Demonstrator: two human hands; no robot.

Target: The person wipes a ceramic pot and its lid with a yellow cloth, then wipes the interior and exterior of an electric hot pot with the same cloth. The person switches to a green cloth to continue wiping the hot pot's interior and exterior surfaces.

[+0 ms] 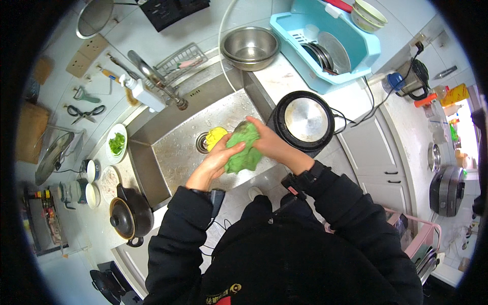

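Observation:
A crumpled green cloth (244, 150) with dark stains is held between both hands, over the front part of a stainless steel sink (179, 160). My left hand (216, 157) grips its left side, the thumb lying across the front. On the upper right side, my right hand (268, 140) has hold of it, fingers partly hidden by the cloth. Behind my left hand, a yellow scrubber or sponge (216, 138) lies against the round drain (201, 143). Water drops dot the sink floor. The faucet (179, 101) reaches over the back of the sink, with no stream visible.
Right of the sink sits a black round pan-like appliance (308, 117). Stacked steel basins (250, 47) and a blue dish rack (324, 45) stand behind. On the left counter are a plate of chopped greens (116, 143) and a lidded clay pot (131, 215). A soap bottle (143, 93) stands behind the sink.

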